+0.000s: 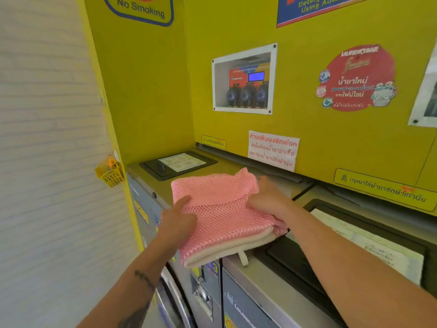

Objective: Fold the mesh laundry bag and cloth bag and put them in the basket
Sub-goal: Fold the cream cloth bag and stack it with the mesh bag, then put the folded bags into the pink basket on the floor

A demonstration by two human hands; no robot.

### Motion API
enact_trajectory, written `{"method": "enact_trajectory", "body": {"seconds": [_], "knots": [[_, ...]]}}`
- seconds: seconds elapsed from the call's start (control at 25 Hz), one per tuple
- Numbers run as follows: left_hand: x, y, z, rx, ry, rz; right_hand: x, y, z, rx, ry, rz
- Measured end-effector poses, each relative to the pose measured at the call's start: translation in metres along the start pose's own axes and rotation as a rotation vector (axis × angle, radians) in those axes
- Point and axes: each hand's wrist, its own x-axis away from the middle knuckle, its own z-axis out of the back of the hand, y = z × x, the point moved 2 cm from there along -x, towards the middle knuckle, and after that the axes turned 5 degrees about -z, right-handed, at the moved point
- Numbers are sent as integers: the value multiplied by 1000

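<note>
Pink mesh laundry bag (220, 209), folded into a thick pad, lies betw. both hands on top of the washing machines (255, 268), w/ a cream cloth bag (227, 253) folded under it; cream edge and a small loop show at the near side, just past the left hand's wrist line. Stack overhangs the machine's front edge a bit. Left hand (178, 220) sits at the stack's left edge, thumb on top of the mesh, other fingers hidden beneath, so it looks clamped on the edge; can't tell how tight. Right hand (266, 197) rests on the stack's right side, fingers curled down onto the mesh, pinching or pressing; can't tell which. Far left of the left hand, a small yellow basket (110, 174) hangs on the yellow wall (146, 91) edge, something orange inside, too small to ID. Beyond the hands, a black detergent hatch (177, 164) w/ a white label lies flat on the machine top. Right of the right hand, a second black hatch (354, 245). Above, a white-framed window (244, 79) shows three blue dosing pumps.
</note>
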Motion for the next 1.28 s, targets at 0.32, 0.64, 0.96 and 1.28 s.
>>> {"method": "enact_trajectory", "body": {"seconds": [0.32,0.64,0.96,1.28], "knots": [[57,-26,29,476,-20,142,42,-5,-39,-108,-175,144],[89,-127,121,400,200,-46,107,-71,-159,-167,-210,390],[186,-376,271,265,328,81,180,-46,-498,-240,-287,321],[212,-524,315,325,346,397,189,-23,-656,-155,-469,162]]}}
